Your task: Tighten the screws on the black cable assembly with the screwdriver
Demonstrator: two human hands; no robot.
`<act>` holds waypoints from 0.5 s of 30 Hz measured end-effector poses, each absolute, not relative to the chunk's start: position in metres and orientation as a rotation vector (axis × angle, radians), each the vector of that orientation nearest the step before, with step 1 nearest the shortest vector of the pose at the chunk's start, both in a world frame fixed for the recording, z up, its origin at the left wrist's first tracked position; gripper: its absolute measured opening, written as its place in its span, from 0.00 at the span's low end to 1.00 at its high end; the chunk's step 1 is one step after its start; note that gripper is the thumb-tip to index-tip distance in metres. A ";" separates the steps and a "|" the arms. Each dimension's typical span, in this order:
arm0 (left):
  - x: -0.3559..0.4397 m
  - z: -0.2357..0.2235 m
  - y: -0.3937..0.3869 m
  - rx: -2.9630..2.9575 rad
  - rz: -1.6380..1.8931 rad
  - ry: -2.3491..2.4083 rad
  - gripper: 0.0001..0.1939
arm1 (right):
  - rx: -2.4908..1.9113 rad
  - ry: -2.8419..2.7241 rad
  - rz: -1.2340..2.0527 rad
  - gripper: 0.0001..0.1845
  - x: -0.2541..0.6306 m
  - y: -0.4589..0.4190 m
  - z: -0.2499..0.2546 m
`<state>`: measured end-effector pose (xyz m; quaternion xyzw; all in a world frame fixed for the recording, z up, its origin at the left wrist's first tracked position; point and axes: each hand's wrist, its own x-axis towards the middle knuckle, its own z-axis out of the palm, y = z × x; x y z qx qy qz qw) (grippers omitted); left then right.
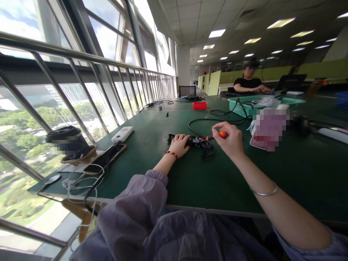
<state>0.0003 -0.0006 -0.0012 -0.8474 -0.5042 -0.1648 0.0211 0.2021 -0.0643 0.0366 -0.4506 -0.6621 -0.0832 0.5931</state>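
Observation:
A black corded device (194,141) lies on the green table, its inside parts and small wires partly showing on the right. My left hand (179,144) has its fingers over the left part of the device and holds it against the table. In my right hand (230,137), thumb and fingers pinch a screwdriver (222,134) with an orange and black handle. The screwdriver points left, and its tip is at the right part of the device. Whether the tip sits in a screw is too small to tell. A black cable (190,125) curves behind the device.
A green basket (239,106) and a phone-like pink object (269,132) stand right of my right hand. A small red box (199,105) is farther back. At left are a white power bank (122,134), a phone (104,159) and a cup (69,141). A person (248,81) sits across.

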 end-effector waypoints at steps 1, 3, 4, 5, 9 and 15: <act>0.000 -0.001 0.000 -2.625 -0.511 -1.564 0.28 | -1.058 -1.540 -0.202 0.07 0.202 -0.064 0.037; 0.000 -0.001 0.000 -2.624 -0.510 -1.563 0.28 | -1.053 -1.537 -0.221 0.07 0.202 -0.065 0.037; 0.000 -0.001 -0.001 -2.623 -0.509 -1.563 0.28 | -1.041 -1.533 -0.228 0.06 0.202 -0.065 0.037; 0.000 -0.001 -0.001 -2.624 -0.509 -1.561 0.28 | -1.022 -1.531 -0.231 0.09 0.201 -0.065 0.037; 0.000 0.000 -0.002 -2.626 -0.512 -1.558 0.28 | -0.940 -1.541 -0.188 0.18 0.200 -0.066 0.037; 0.000 0.000 -0.002 -2.629 -0.510 -1.557 0.27 | -1.058 -1.549 -0.198 0.07 0.201 -0.067 0.038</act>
